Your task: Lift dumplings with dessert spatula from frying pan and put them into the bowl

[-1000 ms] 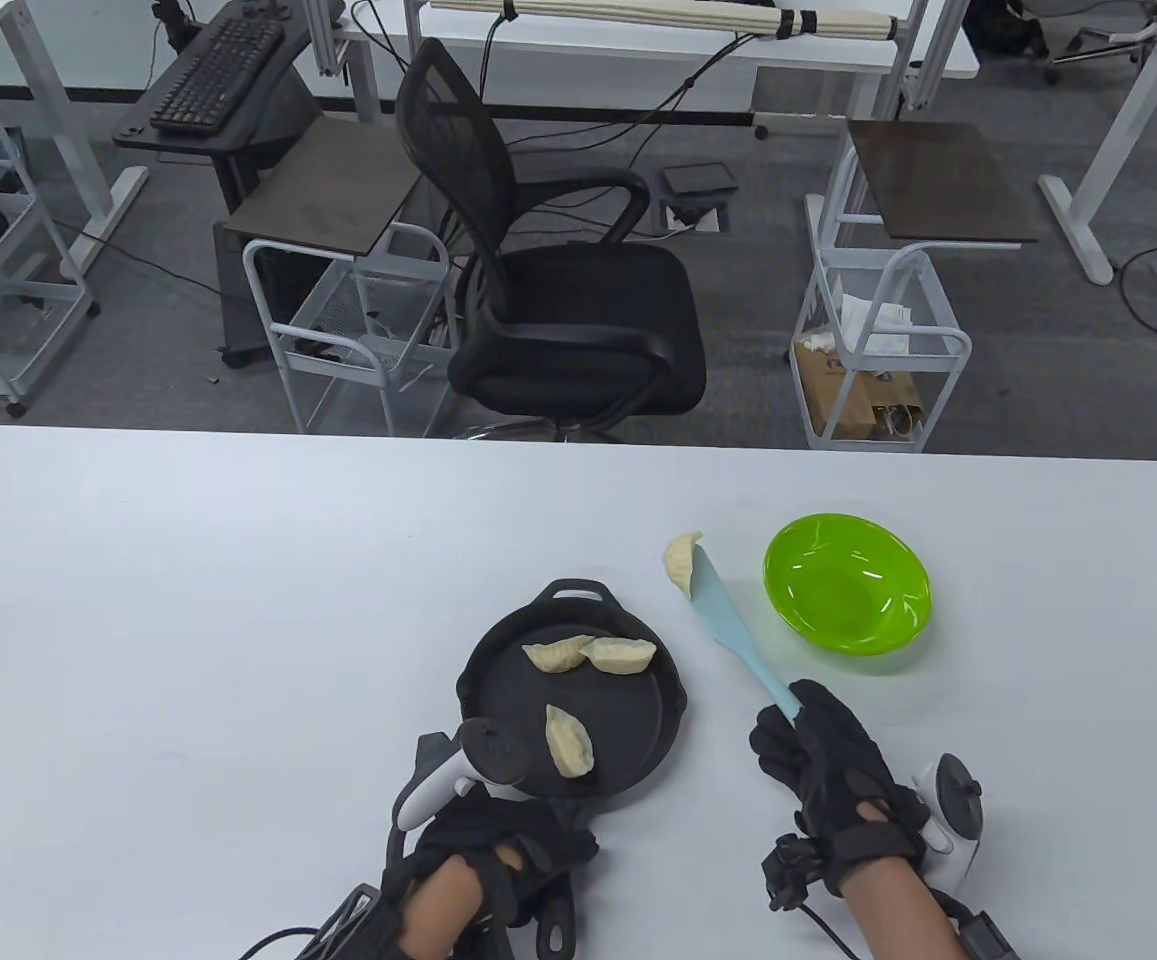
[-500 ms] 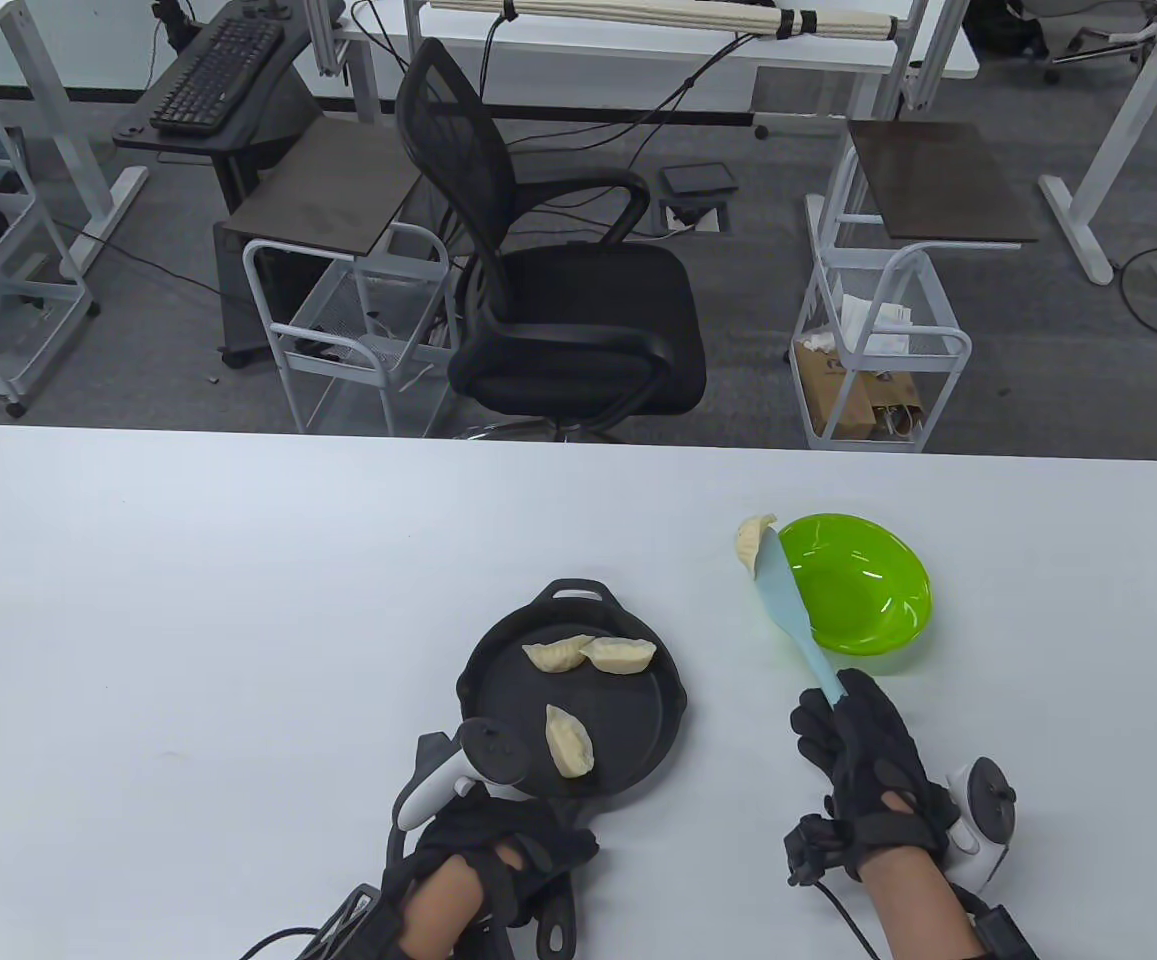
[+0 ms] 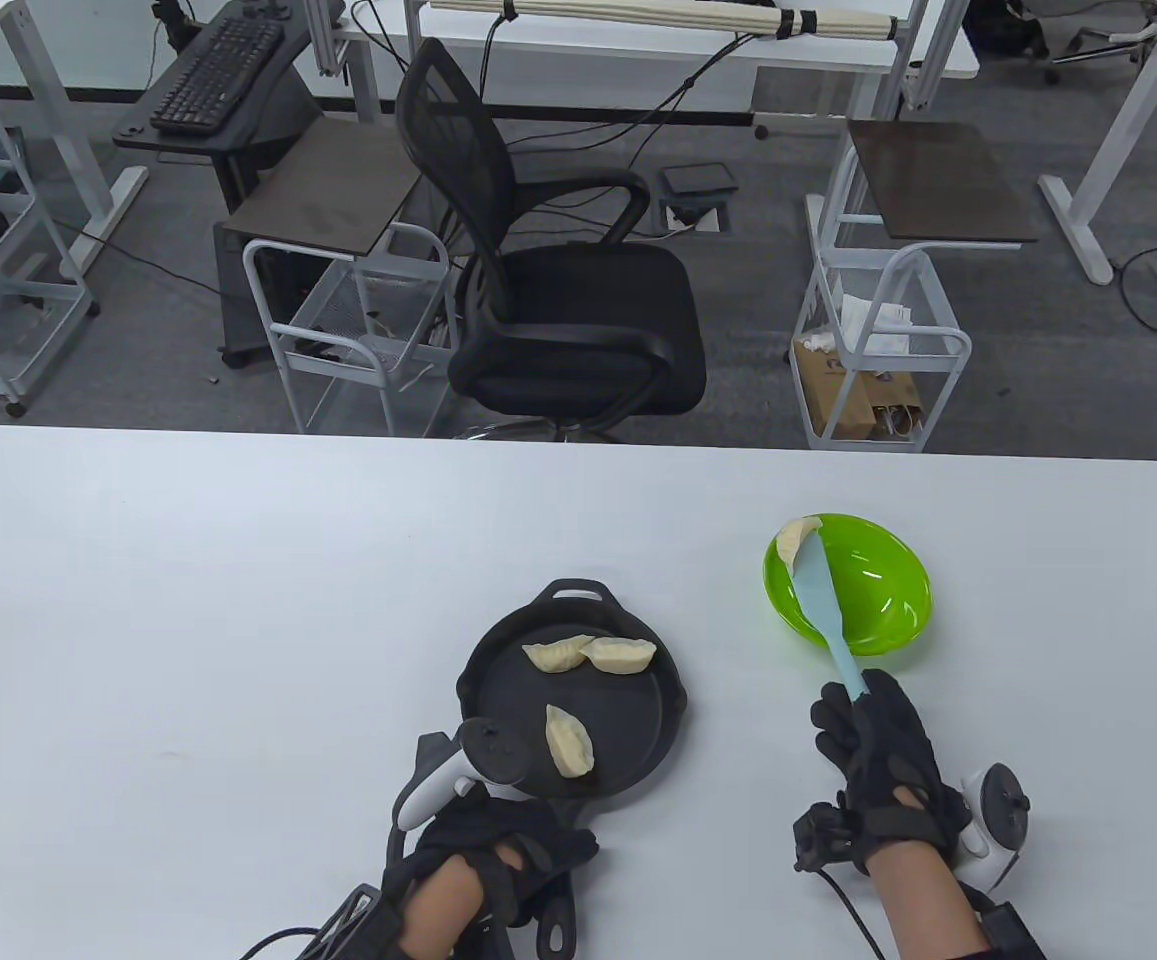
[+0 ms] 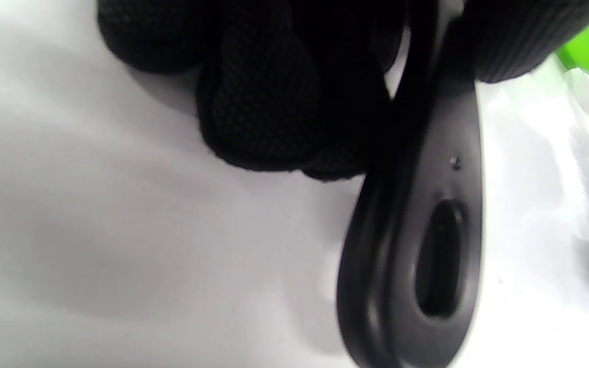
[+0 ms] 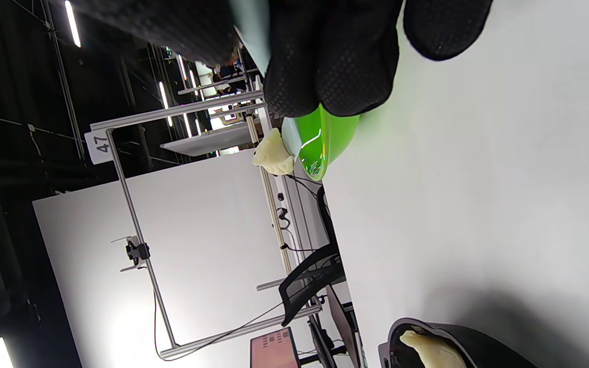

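A black frying pan (image 3: 628,745) sits on the white table and holds three pale dumplings (image 3: 569,741). My left hand (image 3: 498,865) grips the pan's handle (image 4: 417,255) near the table's front edge. My right hand (image 3: 873,760) grips the light-blue dessert spatula (image 3: 826,610) by its handle. The spatula's blade carries one dumpling (image 3: 794,538) over the left rim of the green bowl (image 3: 878,600). In the right wrist view that dumpling (image 5: 273,152) shows beside the bowl (image 5: 320,140), apart from the table.
A black office chair (image 3: 558,300) and white wire carts (image 3: 878,350) stand beyond the table's far edge. The white table (image 3: 188,620) stretches wide to the left of the pan.
My right hand has swung the spatula and its dumpling rightward, from the table beside the pan to above the bowl's left rim. The left hand and pan stayed still.
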A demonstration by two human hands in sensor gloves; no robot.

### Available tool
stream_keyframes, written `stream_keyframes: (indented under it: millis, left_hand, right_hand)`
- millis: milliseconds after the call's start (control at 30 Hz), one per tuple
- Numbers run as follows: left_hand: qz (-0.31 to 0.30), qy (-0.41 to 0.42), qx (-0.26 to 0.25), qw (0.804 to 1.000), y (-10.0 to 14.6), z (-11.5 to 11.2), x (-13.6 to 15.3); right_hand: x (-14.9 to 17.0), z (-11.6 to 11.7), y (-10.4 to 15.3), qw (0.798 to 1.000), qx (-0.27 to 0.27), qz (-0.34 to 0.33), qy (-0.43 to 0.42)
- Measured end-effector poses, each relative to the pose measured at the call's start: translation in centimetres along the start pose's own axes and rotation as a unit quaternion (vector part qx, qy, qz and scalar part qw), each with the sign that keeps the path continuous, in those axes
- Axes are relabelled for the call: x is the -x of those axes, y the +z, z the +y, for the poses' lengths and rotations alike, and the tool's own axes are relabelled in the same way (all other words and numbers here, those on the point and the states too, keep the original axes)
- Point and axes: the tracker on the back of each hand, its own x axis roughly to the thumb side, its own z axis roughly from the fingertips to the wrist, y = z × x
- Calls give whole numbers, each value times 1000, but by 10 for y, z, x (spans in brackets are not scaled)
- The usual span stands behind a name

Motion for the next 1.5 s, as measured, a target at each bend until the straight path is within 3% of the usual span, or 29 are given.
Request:
stream_keyframes:
  millis: [467,1167,1500]
  left_hand:
    - [0,0,0,1000,0,0,0]
    - [0,1,-1,1000,0,0,0]
    - [0,2,-1,1000,0,0,0]
  right_hand:
    - [-1,-5,-2,1000,16,4,3]
    - [-2,-6,-6,1000,-10,11,11]
    - [-11,-6,-7,998,-14,-4,54]
